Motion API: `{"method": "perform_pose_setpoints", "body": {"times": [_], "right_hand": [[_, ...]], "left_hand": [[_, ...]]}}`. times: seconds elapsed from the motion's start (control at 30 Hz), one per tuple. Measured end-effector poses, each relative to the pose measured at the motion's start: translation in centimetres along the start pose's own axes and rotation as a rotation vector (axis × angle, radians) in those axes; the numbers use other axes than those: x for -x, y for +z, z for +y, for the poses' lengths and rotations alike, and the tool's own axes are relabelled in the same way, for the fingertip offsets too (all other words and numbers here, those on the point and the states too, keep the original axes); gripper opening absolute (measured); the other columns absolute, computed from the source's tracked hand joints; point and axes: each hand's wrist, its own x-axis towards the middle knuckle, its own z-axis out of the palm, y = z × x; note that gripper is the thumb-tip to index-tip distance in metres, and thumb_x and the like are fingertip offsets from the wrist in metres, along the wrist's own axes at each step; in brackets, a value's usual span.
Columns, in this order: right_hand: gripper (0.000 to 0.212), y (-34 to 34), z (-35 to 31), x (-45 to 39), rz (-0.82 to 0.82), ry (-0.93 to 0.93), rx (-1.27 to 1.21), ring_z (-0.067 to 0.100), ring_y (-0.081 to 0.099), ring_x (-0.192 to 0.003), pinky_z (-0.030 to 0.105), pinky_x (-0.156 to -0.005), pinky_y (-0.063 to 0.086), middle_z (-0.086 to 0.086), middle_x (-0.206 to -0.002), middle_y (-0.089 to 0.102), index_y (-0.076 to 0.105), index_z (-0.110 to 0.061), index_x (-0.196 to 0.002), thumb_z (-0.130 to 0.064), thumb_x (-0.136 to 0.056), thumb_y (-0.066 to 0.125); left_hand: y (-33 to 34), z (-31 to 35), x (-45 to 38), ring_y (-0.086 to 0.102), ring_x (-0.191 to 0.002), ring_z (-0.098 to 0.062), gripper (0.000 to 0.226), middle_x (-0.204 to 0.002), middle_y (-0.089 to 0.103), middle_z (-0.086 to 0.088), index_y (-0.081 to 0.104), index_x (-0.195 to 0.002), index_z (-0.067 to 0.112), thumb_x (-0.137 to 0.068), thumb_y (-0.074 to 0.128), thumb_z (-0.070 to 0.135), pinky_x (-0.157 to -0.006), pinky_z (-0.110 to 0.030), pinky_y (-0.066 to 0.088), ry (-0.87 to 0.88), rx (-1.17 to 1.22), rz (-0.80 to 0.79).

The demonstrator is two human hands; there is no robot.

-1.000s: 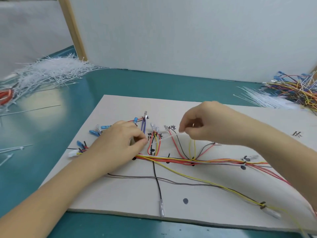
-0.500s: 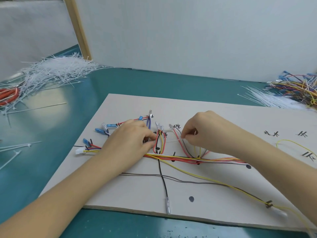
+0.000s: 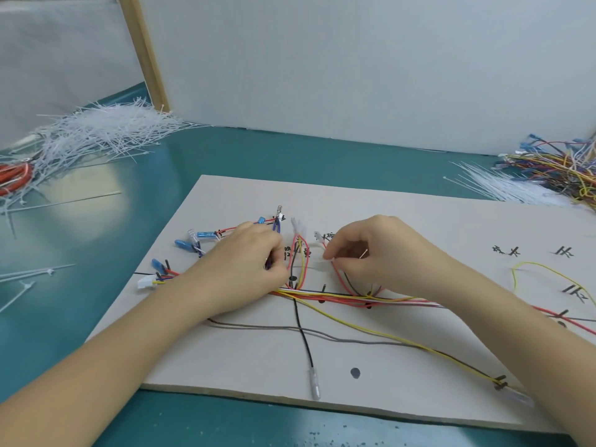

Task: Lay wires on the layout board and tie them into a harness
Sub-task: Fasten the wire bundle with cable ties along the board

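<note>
Since a second earlier, both hands had drawn closer over the layout board [image 3: 403, 214]. My left hand [image 3: 248, 262] lay curled on the purple wires, fingertips pinched beside the red-and-yellow loop [image 3: 298, 262]. My right hand [image 3: 371, 253] pinched a white cable tie [image 3: 317, 265] stretched between the two hands. Two heaps of ties sat on the teal counter [image 3: 290, 156]: one far left [image 3: 106, 133], one far right [image 3: 509, 185]. What my left fingers held was hidden.

Left hand [image 3: 245, 262] lies knuckles-up, fingertips curled in a pinching grip toward 3 o'clock; right hand [image 3: 371, 253] pinches, fingers curled, toward 9 o'clock.
</note>
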Motion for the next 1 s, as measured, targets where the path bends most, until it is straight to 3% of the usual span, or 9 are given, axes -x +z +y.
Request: {"method": "perform_pose_setpoints", "body": {"times": [0.17, 0.3, 0.37, 0.43, 0.6, 0.7, 0.8, 0.9, 1.0], "right_hand": [[0.017, 1.2, -0.1, 0.0, -0.056, -0.052, -0.025, -0.011, 0.053, -0.057, 0.005, -0.058, 0.038, -0.027, -0.054, 0.056, 0.074, -0.021, -0.085, -0.008, -0.080, 0.063], [0.022, 2.3, 0.1, -0.2, -0.029, -0.089, -0.016, -0.003, 0.050, -0.060, 0.010, -0.058, 0.038, -0.015, -0.068, 0.057, 0.066, -0.026, -0.089, -0.007, -0.082, 0.057], [0.024, 2.5, 0.4, -0.2, 0.007, -0.080, -0.042, 0.001, 0.049, -0.060, 0.011, -0.058, 0.037, -0.017, -0.073, 0.054, 0.057, -0.029, -0.092, -0.007, -0.084, 0.054], [0.023, 2.7, 0.6, -0.3, 0.031, -0.064, -0.047, 0.001, 0.049, -0.063, 0.011, -0.061, 0.038, -0.018, -0.076, 0.055, 0.060, -0.027, -0.097, -0.008, -0.087, 0.053], [0.024, 2.8, 0.5, -0.4, 0.065, -0.050, -0.060, -0.008, 0.049, -0.060, 0.006, -0.059, 0.036, -0.006, -0.081, 0.064, 0.067, -0.024, -0.101, -0.009, -0.088, 0.053], [0.024, 2.8, 0.5, -0.4, 0.074, -0.036, -0.066, -0.011, 0.050, -0.061, 0.004, -0.060, 0.036, -0.019, -0.074, 0.057, 0.068, -0.024, -0.101, -0.010, -0.090, 0.053], [0.023, 2.9, 0.5, -0.7, 0.082, -0.020, -0.072, -0.005, 0.052, -0.066, 0.002, -0.066, 0.036, -0.018, -0.082, 0.065, 0.068, -0.021, -0.104, -0.010, -0.090, 0.052], [0.027, 2.8, 0.6, -0.9, 0.095, -0.008, -0.111, 0.003, 0.060, -0.087, 0.008, -0.081, 0.039, -0.007, -0.100, 0.071, 0.068, -0.018, -0.111, -0.009, -0.092, 0.051], [0.031, 3.0, 0.5, -0.9, 0.109, -0.054, -0.147, -0.005, 0.055, -0.097, 0.001, -0.086, 0.035, -0.007, -0.106, 0.070, 0.066, -0.017, -0.117, -0.005, -0.094, 0.049]], "left_hand": [[-0.3, 0.8, 0.5, 0.045, -0.072, -0.001, 0.010, -0.067, 0.049, 0.012, 0.047, -0.069, 0.023, -0.078, 0.050, 0.019, -0.068, -0.006, 0.031, 0.026, 0.203, 0.222], [-0.2, 1.0, 0.6, 0.049, -0.061, 0.006, 0.011, -0.068, 0.056, 0.028, 0.059, -0.075, 0.017, -0.083, 0.062, 0.010, -0.061, -0.006, 0.035, -0.019, 0.354, 0.200], [0.0, 0.9, 0.6, 0.050, -0.061, 0.002, 0.012, -0.064, 0.057, 0.020, 0.059, -0.075, 0.017, -0.082, 0.063, 0.009, -0.060, -0.007, 0.035, -0.030, 0.349, 0.226], [0.0, 0.7, 0.6, 0.050, -0.062, 0.000, 0.012, -0.062, 0.057, 0.015, 0.060, -0.074, 0.018, -0.081, 0.064, 0.009, -0.060, -0.007, 0.036, -0.051, 0.342, 0.247], [0.1, 0.7, 0.6, 0.052, -0.064, 0.003, 0.020, -0.065, 0.056, 0.021, 0.058, -0.071, 0.020, -0.077, 0.067, 0.003, -0.059, -0.005, 0.035, -0.001, 0.308, 0.218], [0.1, 0.8, 0.7, 0.052, -0.066, 0.006, 0.028, -0.067, 0.053, 0.019, 0.056, -0.071, 0.026, -0.075, 0.067, 0.000, -0.061, -0.004, 0.036, 0.049, 0.290, 0.199], [0.1, 0.9, 0.6, 0.054, -0.071, 0.005, 0.035, -0.071, 0.057, 0.017, 0.054, -0.068, 0.033, -0.075, 0.068, 0.001, -0.064, -0.004, 0.037, 0.041, 0.333, 0.192], [0.2, 1.0, 0.6, 0.055, -0.073, 0.005, 0.031, -0.072, 0.059, 0.017, 0.057, -0.068, 0.029, -0.075, 0.069, 0.001, -0.066, -0.005, 0.039, 0.050, 0.351, 0.186], [0.1, 1.0, 0.5, 0.052, -0.077, 0.001, 0.024, -0.072, 0.058, 0.017, 0.060, -0.069, 0.023, -0.075, 0.071, 0.003, -0.069, -0.010, 0.039, 0.084, 0.292, 0.186]]}}
